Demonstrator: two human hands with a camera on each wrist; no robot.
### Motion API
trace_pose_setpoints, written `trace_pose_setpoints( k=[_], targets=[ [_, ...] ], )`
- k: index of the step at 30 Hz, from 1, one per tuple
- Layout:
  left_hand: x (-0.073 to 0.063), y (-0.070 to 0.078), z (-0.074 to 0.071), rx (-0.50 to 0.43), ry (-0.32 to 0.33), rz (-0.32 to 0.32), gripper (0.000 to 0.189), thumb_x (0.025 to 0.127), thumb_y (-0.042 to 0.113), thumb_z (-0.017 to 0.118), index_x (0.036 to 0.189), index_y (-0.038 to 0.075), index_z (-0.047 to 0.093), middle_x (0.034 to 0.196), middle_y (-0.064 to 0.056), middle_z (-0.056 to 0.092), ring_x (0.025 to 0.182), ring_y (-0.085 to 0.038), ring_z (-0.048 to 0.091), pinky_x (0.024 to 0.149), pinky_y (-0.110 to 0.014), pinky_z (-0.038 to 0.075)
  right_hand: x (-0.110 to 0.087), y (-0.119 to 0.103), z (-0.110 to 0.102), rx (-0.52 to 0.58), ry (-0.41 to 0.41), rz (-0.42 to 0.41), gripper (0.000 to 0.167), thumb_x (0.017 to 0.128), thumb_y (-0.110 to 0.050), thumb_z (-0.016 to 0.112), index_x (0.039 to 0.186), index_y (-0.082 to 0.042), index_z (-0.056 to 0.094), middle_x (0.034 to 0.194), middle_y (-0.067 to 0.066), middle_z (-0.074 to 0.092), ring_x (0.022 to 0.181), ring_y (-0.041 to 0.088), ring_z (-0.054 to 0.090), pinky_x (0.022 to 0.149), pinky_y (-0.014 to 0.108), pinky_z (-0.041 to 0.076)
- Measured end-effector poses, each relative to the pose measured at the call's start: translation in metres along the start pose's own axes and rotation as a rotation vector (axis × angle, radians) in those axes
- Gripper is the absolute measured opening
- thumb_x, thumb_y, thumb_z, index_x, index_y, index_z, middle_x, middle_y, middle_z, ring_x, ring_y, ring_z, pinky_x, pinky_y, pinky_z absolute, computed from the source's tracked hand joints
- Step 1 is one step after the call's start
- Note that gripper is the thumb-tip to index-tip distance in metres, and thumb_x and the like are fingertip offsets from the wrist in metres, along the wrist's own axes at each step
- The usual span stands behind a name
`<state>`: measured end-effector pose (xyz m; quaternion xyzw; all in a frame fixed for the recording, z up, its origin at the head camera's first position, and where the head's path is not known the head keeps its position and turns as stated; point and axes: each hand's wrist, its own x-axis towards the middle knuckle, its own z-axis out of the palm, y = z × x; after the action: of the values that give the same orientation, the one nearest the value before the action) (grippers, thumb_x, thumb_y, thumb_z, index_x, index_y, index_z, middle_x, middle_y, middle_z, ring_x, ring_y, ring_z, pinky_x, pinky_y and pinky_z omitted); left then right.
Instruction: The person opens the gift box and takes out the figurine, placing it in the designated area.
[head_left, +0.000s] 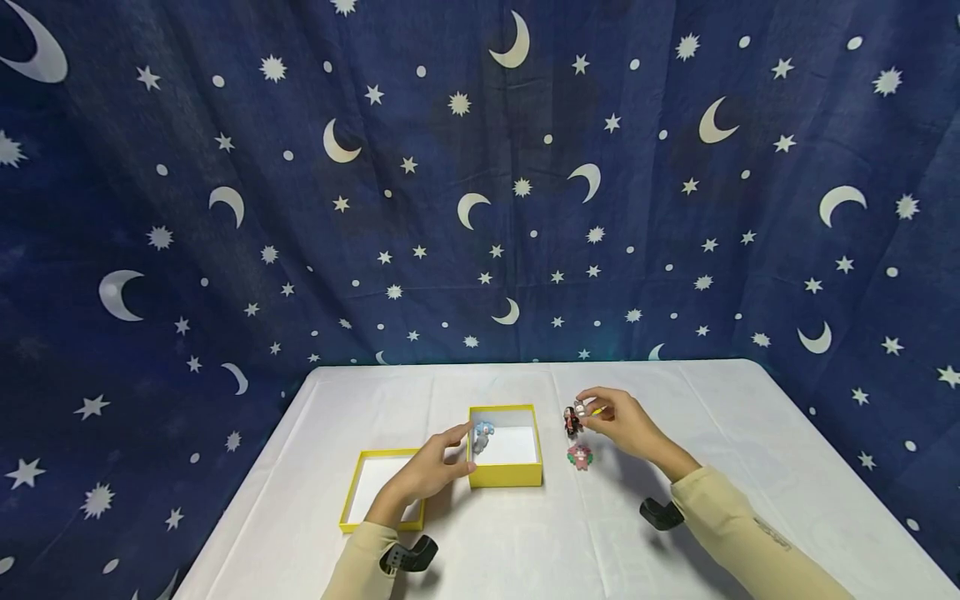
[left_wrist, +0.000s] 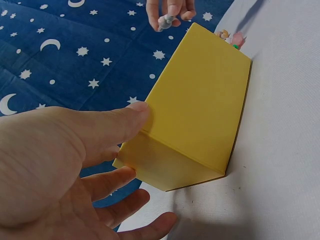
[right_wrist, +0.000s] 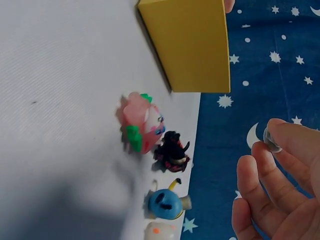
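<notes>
A yellow box (head_left: 506,476) with a white inside stands open-topped on the table. A small blue-and-grey figurine (head_left: 483,435) lies in it against the left wall. My left hand (head_left: 431,471) holds the box at its near left corner, with thumb on the front rim and fingers along the left side. To the right of the box, my right hand (head_left: 618,423) pinches a small grey figurine (left_wrist: 166,21) between thumb and fingertips, above the table. Near that hand stand a pink figurine with green parts (head_left: 579,456) and a dark black-and-red figurine (head_left: 572,422).
A shallow yellow-rimmed lid (head_left: 367,487) lies left of the box, partly behind the left hand. In the right wrist view, a blue figurine (right_wrist: 166,204) and a white one with orange spots (right_wrist: 160,231) stand beyond the dark one. A starry blue curtain (head_left: 480,167) borders the white table.
</notes>
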<state>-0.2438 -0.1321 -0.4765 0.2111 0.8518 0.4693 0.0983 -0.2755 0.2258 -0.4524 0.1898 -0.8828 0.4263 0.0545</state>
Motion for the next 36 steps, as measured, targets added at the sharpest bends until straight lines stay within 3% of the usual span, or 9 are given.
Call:
trace_pose_setpoints(
  k=[22,32,36],
  targets=[
    [0.0,0.002,0.0,0.004,-0.003,-0.029,0.07,0.097,0.012,0.068,0.157,0.001,0.034,0.162,-0.022,0.035,0.144,-0.049,0.038,0.119,-0.061,0.033,-0.032,0.029,-0.001,0.049,-0.02,0.039,0.034,0.089,-0.004,0.075,0.121,0.006,0.067,0.104,0.018,0.069,0.088,0.011,0.068,0.076,0.022,0.058],
    [0.001,0.0,-0.001,0.004,-0.001,-0.038,0.07,0.097,0.013,0.068,0.157,0.003,0.034,0.162,-0.019,0.036,0.145,-0.047,0.038,0.12,-0.06,0.031,-0.039,0.046,0.005,0.081,-0.044,0.11,0.033,0.088,-0.001,0.074,0.119,0.006,0.066,0.099,0.018,0.071,0.08,0.012,0.066,0.069,0.021,0.057],
    [0.001,0.0,-0.001,-0.006,-0.003,-0.034,0.07,0.097,0.012,0.067,0.157,0.003,0.034,0.163,-0.019,0.036,0.146,-0.047,0.038,0.12,-0.059,0.033,-0.04,0.05,0.008,0.057,-0.048,0.1,0.032,0.085,0.002,0.075,0.116,0.005,0.067,0.097,0.017,0.072,0.081,0.008,0.065,0.07,0.021,0.056]
  ],
)
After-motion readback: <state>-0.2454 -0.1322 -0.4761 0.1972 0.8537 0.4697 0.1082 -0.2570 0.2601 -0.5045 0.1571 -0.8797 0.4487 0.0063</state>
